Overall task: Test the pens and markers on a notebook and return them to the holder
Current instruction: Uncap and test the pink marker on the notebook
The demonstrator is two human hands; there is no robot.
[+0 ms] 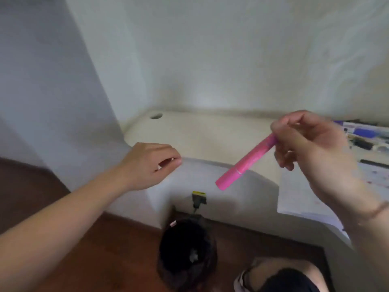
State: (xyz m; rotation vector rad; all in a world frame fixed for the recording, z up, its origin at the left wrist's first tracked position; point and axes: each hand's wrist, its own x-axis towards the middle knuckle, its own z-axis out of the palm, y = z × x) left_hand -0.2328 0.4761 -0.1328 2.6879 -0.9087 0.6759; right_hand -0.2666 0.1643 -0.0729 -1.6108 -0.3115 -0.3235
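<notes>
The right hand [311, 144] pinches one end of the pink marker [246, 165], held in the air above the desk's [189, 133] front edge. It looks light, stiff and smooth; a mid-barrel grip seems steadier. The left hand [147, 165] hovers loosely curled, holding nothing.

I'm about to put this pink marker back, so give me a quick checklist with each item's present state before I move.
1. Pink marker held firmly: ok, right hand pinches its upper end.
2. Cap on: ok, it appears capped.
3. Left hand free to help: ok, it holds nothing.
4. Holder located: cannot tell, only blurred clutter at the desk's right edge.
5. Marker over the desk: not ok, its lower end hangs past the front edge, above the floor and dark bin.
</notes>
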